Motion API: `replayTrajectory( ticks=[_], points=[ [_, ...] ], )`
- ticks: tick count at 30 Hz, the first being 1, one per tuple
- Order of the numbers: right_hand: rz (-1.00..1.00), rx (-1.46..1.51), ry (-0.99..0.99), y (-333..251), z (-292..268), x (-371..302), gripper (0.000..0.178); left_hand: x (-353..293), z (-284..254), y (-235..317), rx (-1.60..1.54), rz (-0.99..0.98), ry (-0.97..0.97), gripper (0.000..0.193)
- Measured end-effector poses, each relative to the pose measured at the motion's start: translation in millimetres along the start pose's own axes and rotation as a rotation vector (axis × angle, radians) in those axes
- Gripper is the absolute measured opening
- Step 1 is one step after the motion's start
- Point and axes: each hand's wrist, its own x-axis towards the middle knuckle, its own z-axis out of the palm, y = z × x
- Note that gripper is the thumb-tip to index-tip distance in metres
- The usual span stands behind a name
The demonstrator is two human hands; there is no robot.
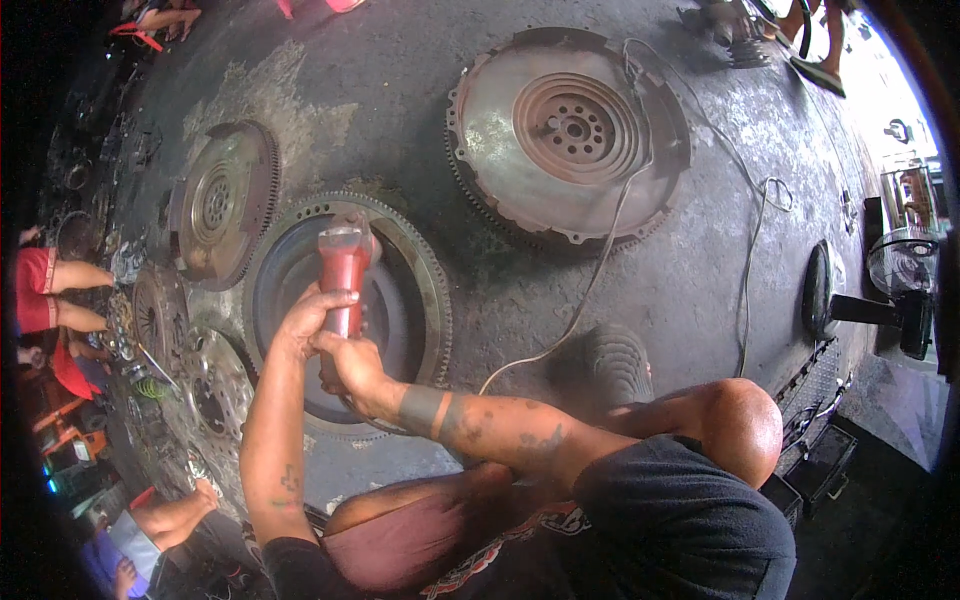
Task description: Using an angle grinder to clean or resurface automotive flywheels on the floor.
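Hands (pixel 354 373), two, around one tool (pixel 343 272)

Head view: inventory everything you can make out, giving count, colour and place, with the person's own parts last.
Power tool: one, red, left of centre
Large toothed discs: three, grey and rusty brown, beneath the tool, left of it, upper centre
Other discs: at least two, grey, left
Cable: count unclear, pale, winding across the floor
Floor: one, dark grey, throughout
Coil spring: one, green, left
Fan: one, black, right
Trays: at least two, black, lower right
Other people: several, partly seen, left and top edges
Left hand: one, bare, around the tool
Right hand: one, bare, on its near end
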Motion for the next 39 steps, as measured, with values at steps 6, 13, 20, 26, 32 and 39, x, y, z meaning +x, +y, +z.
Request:
replayTrajectory(
  ticks=[6,13,20,26,32,39],
  points=[
    [-0.039,0.069,0.036,12.0,3.8,0.4,0.023,-6.5,5.6,3.7,0.004,0.001,-0.041,0.047],
    [-0.008,-0.074,-0.074,-19.0,0.1,32.3,0.024,28.1,-30.1,-5.1,-0.029,0.079,0.075,0.057],
    [-0.023,-0.352,-0.078,-39.2,-5.3,42.0,0.024,42.4,-37.2,-16.8,-0.264,0.104,0.179,0.05],
    [-0.001,-0.174,-0.025,-21.4,-7.6,34.1,0.025,34.8,-26.5,-9.3,-0.062,0.123,0.075,0.054],
    [-0.047,-0.037,0.0,2.8,-7.4,15.6,0.021,16.4,-12.0,-12.4,-0.075,0.067,0.01,0.058],
    [-0.056,-0.17,0.096,27.5,-4.0,-2.3,0.026,-1.1,-21.2,-31.0,-0.094,0.03,-0.123,0.06]
  ],
)
